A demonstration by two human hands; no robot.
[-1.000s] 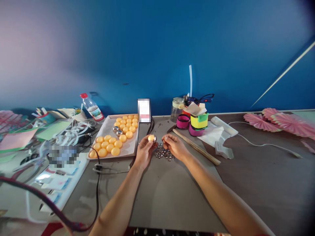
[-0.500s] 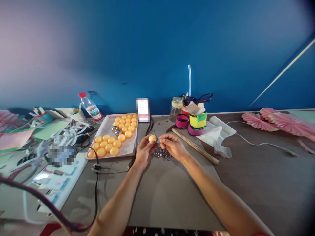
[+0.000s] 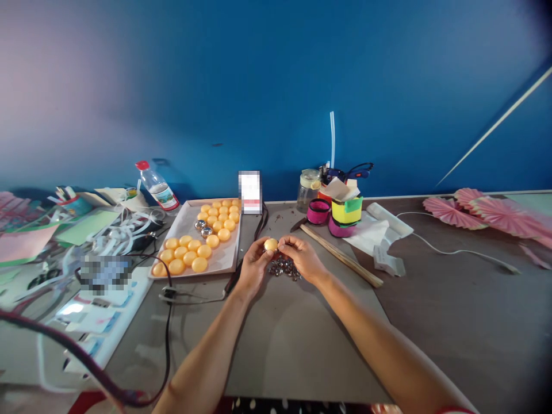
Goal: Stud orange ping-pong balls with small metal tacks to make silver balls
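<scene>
My left hand [image 3: 252, 269] is closed around a yellow ball [image 3: 271, 244], which it holds just above the table. The thumb and fingertips of my right hand [image 3: 305, 261] are pinched together at the ball's right side. Whatever lies between those fingertips is too small to make out. Beneath both hands lies a loose pile of small shiny stones [image 3: 285, 269]. To the left, a white tray [image 3: 181, 221] holds rows of yellow balls [image 3: 199, 264] and two silver, glittering balls [image 3: 207, 232].
A wooden-handled hammer [image 3: 340, 256] lies right of my hands. Behind it stand a glass jar [image 3: 307, 192] and a yellow box [image 3: 346, 213]. A bottle [image 3: 159, 190] leans behind the tray. Cables [image 3: 169, 328] cross the left side. Pink paper fans [image 3: 457, 213] lie far right.
My right hand has moved slightly left, so its fingertips now meet the ball. The ball has turned in my left hand, showing more of its yellow surface.
</scene>
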